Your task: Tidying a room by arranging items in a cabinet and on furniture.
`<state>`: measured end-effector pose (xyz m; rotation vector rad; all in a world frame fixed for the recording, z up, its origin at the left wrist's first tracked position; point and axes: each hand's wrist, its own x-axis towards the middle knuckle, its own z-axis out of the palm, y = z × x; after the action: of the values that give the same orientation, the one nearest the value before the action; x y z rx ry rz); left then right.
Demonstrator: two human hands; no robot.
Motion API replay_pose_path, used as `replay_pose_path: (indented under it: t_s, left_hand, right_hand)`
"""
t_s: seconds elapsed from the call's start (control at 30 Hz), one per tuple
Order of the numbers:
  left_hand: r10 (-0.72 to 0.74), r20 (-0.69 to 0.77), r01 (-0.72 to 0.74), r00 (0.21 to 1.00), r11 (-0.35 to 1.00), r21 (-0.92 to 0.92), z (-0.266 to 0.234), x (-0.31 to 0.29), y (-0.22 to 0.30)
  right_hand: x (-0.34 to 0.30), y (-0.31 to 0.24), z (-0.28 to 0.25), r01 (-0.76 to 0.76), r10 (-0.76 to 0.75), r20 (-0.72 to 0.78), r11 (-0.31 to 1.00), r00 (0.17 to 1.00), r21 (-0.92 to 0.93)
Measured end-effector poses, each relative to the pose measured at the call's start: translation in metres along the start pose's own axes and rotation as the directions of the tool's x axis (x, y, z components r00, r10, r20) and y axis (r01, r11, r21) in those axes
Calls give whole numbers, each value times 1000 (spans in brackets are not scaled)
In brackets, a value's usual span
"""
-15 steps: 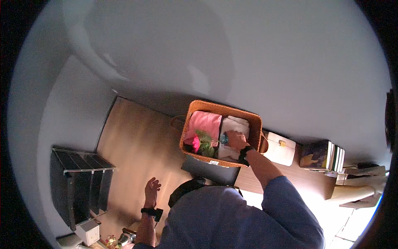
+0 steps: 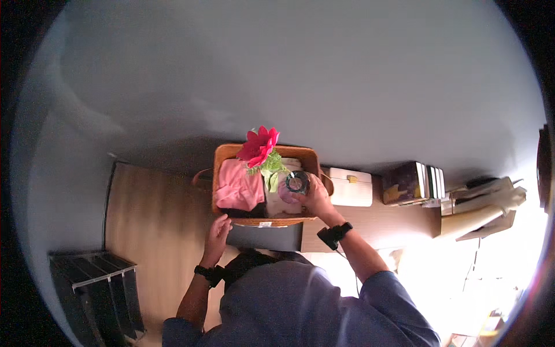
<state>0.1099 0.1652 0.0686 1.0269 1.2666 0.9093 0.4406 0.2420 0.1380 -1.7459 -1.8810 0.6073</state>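
Observation:
My right hand is closed round a small clear glass vase above the right half of a brown woven basket. A large red-pink artificial-looking flower with green leaves leans out to the left of the vase. Beneath lie a folded pink cloth in the basket's left half and white cloth in the right, partly hidden by the vase and hand. At the basket's front left corner, my left hand has its fingers loosely extended; I cannot tell whether they touch the rim.
Right of the basket, a white bag with a gold clasp and a row of upright books stand on a wooden cabinet top. Beige cloth lies farther right. A black rack stands at the lower left. The grey wall is behind.
My right hand has lifted the vase and flower up from inside the basket. My left hand has moved forward to the basket's front corner. The view has shifted.

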Motion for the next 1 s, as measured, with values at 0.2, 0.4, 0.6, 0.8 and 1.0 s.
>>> replay_pose_path:
  t_s: [0.2, 0.4, 0.6, 0.8, 1.0]
  left_hand:
    - [42, 92, -39, 995, 999, -30, 55, 6, 24]
    - [72, 115, -65, 991, 996, -61, 123, 4, 27]
    - [46, 123, -51, 991, 998, 37, 185, -16, 30]
    - [171, 23, -171, 985, 959, 227, 220, -22, 7]
    - [367, 154, -360, 917, 601, 714, 222, -20, -7]
  right_hand:
    - [-57, 8, -49, -103, 128, -153, 981, 980, 162]
    - [-103, 63, -95, -112, 173, -255, 965, 951, 236]
    - [-138, 137, -111, -139, 185, -263, 973, 947, 183]
    - [-170, 205, -80, -241, 260, -66, 947, 963, 212]
    - [-184, 238, -53, -230, 241, -28, 952, 970, 202]
